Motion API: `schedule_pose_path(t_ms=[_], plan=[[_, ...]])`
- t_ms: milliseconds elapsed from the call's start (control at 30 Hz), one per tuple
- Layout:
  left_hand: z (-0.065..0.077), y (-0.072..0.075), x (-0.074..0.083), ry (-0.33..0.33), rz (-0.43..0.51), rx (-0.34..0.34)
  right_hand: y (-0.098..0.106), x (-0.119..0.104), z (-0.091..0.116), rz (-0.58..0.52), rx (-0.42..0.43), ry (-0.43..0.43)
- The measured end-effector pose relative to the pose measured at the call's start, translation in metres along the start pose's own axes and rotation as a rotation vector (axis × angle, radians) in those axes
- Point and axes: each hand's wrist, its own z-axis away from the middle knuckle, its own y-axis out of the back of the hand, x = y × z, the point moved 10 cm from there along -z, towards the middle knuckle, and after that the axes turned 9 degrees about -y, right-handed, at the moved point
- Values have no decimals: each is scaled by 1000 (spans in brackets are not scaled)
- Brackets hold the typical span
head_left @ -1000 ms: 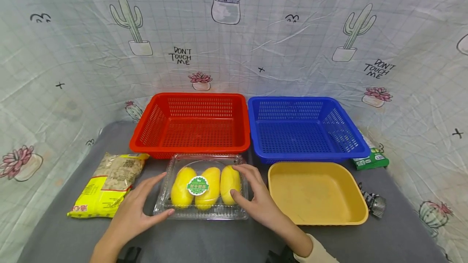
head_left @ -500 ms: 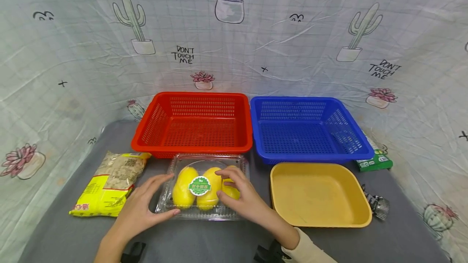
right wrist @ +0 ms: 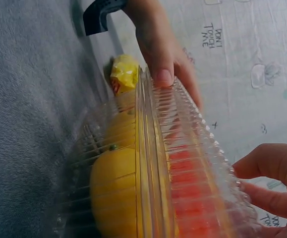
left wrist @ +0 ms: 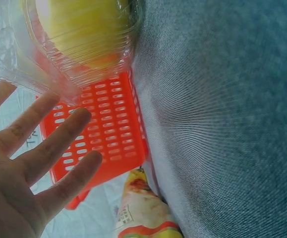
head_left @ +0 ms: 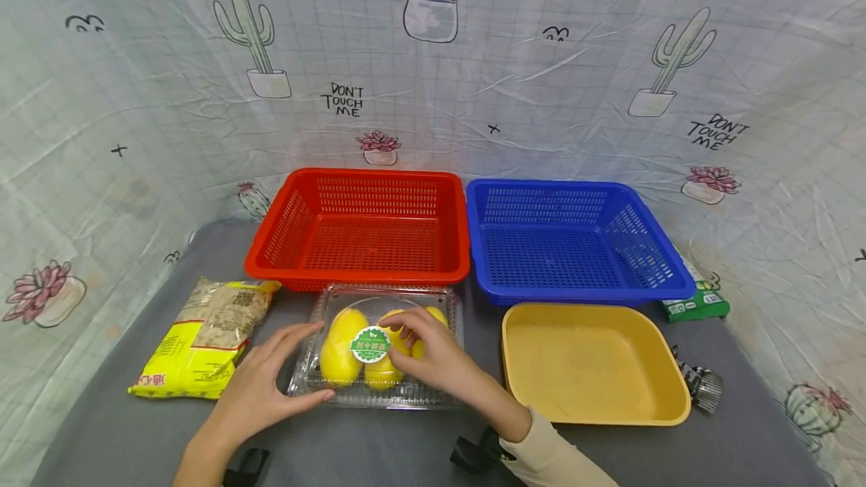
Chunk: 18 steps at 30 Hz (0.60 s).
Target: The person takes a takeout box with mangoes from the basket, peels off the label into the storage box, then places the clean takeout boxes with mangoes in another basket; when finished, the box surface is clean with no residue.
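Note:
A clear plastic clamshell box stands at the middle of the table, with yellow mangoes inside and a round green-and-white sticker on its lid. My left hand is at the box's left side, fingers spread and thumb near its front left corner. In the left wrist view its straight fingers reach up to the box wall. Over the lid, my right hand has thumb and bent index finger apart at the sticker's right edge, partly covering the mangoes. The right wrist view has its fingertips right at the lid.
Behind the box stand a red basket and a blue basket. A yellow tray is to the right, beside a black-and-silver item. A yellow bag lies left; a green packet sits behind the blue basket's right side.
My right hand has moved left across the lid, from the rightmost mango to the sticker. My left hand stays at the box's left side, slightly closer to it than at first.

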Motion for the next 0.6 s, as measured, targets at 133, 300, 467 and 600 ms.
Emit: schedule_pose_path(t_ms=[133, 300, 467, 600], plan=[[0, -1, 0, -3, 2, 0, -7, 4, -7, 24, -20, -41], [0, -2, -1, 3, 3, -2, -11, 10, -13, 64, -4, -85], [0, -2, -1, 5, 0, -7, -15, 13, -17, 135, 9, -108], [0, -1, -1, 8, -2, -10, -20, 14, -20, 177, -3, -110]])
